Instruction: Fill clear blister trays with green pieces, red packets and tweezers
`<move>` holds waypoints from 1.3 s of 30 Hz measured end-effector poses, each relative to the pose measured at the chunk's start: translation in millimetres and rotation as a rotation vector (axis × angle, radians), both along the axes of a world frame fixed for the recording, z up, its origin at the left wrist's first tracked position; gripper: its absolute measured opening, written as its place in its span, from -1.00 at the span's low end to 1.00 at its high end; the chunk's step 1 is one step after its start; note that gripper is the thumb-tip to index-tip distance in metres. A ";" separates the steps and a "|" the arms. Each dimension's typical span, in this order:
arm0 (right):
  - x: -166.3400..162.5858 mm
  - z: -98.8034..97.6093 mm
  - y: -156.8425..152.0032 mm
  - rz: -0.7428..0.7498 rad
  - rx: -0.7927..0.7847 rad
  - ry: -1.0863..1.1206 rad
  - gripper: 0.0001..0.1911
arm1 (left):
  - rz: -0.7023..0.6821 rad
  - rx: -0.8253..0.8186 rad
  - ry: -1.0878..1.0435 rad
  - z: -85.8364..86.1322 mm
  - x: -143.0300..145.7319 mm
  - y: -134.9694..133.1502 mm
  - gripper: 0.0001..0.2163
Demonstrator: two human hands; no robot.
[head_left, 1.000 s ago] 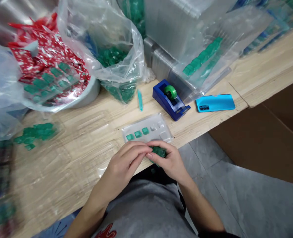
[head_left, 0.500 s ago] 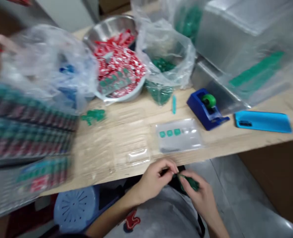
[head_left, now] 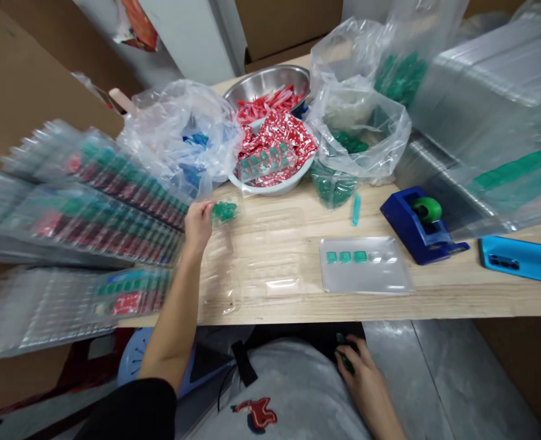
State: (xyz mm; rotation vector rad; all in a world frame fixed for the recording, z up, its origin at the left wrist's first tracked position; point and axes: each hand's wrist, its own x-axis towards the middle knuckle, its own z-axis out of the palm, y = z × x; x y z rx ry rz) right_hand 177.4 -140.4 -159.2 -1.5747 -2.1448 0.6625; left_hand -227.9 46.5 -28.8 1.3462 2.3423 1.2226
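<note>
My left hand is stretched out to the left side of the table, its fingers pinched together. It is beside a small heap of green translucent plastic pieces; whatever it pinches, if anything, is hidden. Low over my lap, below the table edge, my right hand has its fingers curled round small dark green plastic pieces. On the table in front lies a clear blister tray with three green squares in its upper row. More clear plastic trays lie flat to its left.
Filled clear packs stand in rows at left. Behind are a plastic bag with blue pieces, a bowl of red-and-white packets and a bag of green pieces. A blue tape dispenser and a blue phone are at right.
My left hand has left my right hand and reached across to the green heap at left. My right hand has stayed low, still holding green pieces. The head view has shifted.
</note>
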 end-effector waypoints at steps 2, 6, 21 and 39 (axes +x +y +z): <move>-6.6 0.5 1.2 0.025 0.050 -0.090 -0.63 | 0.039 -0.038 0.070 -5.4 -17.2 16.8 -0.91; -12.4 0.8 1.7 0.105 0.059 -0.112 -0.64 | 0.057 -0.083 0.145 -15.8 -29.0 22.3 -0.84; -4.9 81.1 26.3 -0.137 -0.422 0.533 -0.77 | -0.160 0.047 0.097 21.3 36.1 -35.9 -0.80; -11.8 153.8 81.5 -0.173 -0.356 1.106 -0.90 | -0.889 0.064 -0.662 23.7 204.6 -94.5 -0.83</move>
